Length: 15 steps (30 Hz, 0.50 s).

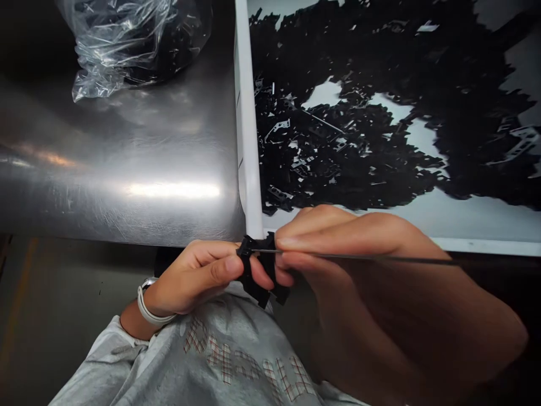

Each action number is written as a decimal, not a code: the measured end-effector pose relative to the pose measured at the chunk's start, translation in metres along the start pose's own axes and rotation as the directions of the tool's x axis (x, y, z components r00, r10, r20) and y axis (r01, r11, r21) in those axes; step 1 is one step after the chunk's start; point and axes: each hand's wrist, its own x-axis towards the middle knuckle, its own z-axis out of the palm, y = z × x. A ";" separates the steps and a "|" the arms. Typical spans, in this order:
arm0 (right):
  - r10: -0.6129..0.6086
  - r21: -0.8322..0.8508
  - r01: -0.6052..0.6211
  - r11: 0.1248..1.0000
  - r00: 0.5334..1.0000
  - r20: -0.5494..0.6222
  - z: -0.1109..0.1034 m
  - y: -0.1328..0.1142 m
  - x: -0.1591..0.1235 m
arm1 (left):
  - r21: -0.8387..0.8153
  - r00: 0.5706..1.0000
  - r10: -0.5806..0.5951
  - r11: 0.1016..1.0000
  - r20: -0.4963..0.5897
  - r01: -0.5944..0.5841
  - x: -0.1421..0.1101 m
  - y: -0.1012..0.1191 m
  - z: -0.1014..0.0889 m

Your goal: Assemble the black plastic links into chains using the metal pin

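Observation:
My left hand (207, 276) is closed around a small black plastic part (257, 287), with the thumb on its near-left side. The part has two dark arms that stand apart, and it is held just in front of the white tray's corner. In a pinch between thumb and forefinger, my right hand (338, 242) holds a long thin metal rod (363, 258). The rod's left end reaches across to the top of the black part; whether it sits inside a hole cannot be made out. Some right fingertips also lie close against the part's right arm.
A white tray (250, 141) holds a large heap of black plastic pieces (380, 158), with a few light metal-looking bits among them. To its left, a clear plastic bag (122, 45) with dark contents lies on the shiny metal tabletop (127, 152).

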 end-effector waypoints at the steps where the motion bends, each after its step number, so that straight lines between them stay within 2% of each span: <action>1: -0.022 0.020 0.022 1.000 1.000 0.016 -0.003 0.000 -0.001 | -0.012 1.000 0.011 1.000 0.014 -0.011 0.001 -0.001 0.000; 4: -0.035 -0.004 0.035 0.999 0.999 0.025 -0.010 0.004 -0.004 | -0.049 0.995 0.079 0.996 0.061 -0.076 0.005 -0.006 -0.002; 6: -0.106 -0.073 0.105 0.992 0.994 -0.004 -0.012 0.009 -0.004 | -0.060 0.990 0.115 0.992 0.080 -0.110 0.006 -0.008 -0.003; 10: -0.262 -0.176 0.251 0.952 0.964 -0.041 -0.008 0.019 0.003 | -0.070 0.991 0.129 0.990 0.038 -0.126 0.008 -0.011 -0.004; 15: -0.299 -0.225 0.286 0.932 0.954 -0.028 -0.006 0.021 0.010 | -0.033 0.996 0.092 0.995 -0.008 -0.092 0.009 -0.011 -0.005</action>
